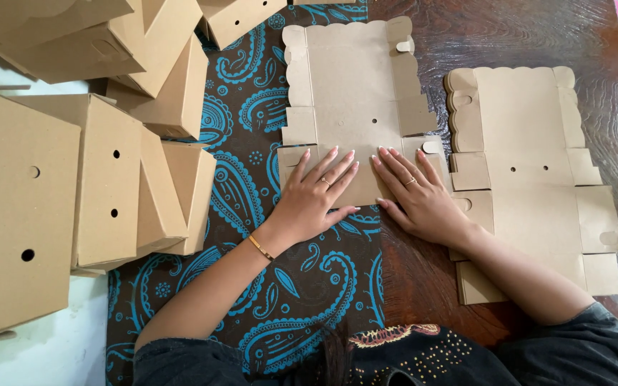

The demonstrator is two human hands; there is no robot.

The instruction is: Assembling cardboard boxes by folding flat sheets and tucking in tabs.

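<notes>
Both hands, left hand (315, 194) and right hand (416, 194), are lying flat with fingers spread, gripping nothing, pressing on the near edge of a flat cardboard box blank (355, 86). It is lying partly on a paisley cloth (244, 186), partly on the wooden table (523, 32). Another flat blank (531, 179) is sitting just right; folded boxes (101, 171) are piling up left.

Stacked, folded brown cardboard boxes (109, 179) wall off the left; a second flat, unfolded cardboard box blank (531, 171) covers the right. Bare dark wooden table (509, 36) beyond seems open.
</notes>
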